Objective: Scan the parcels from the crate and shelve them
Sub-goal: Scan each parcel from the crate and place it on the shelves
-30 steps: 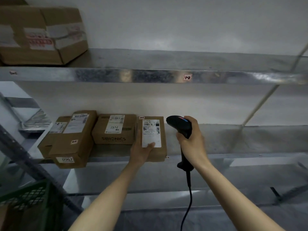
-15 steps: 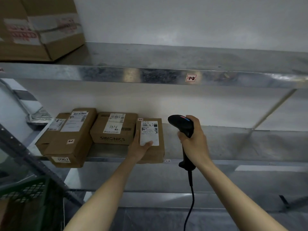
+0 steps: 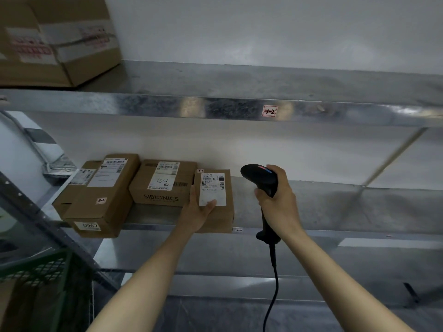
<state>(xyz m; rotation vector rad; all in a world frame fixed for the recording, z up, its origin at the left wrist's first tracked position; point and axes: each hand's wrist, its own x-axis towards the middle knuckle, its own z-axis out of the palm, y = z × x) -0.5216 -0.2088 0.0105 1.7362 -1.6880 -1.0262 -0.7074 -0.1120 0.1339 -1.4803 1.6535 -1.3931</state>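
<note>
A small brown parcel (image 3: 226,213) with a white label lies on the middle metal shelf (image 3: 323,212), its front end at the shelf edge. My left hand (image 3: 195,212) grips its near left corner, thumb on the label. My right hand (image 3: 278,202) grips the handle of a black barcode scanner (image 3: 260,179), held upright just right of the parcel, its head turned left; its cable hangs down. Left of the parcel sit a SIBIONICS box (image 3: 163,184) marked 134 and two stacked parcels (image 3: 100,197).
A large taped carton (image 3: 55,39) stands on the upper shelf (image 3: 215,109) at the left. A green plastic crate (image 3: 40,283) shows at the lower left behind a slanted upright. The middle shelf is bare to the right of the scanner. A lower shelf runs below.
The view has shifted slightly. The parcel sits a little farther in on the shelf, beside the SIBIONICS box. Both hands keep their holds.
</note>
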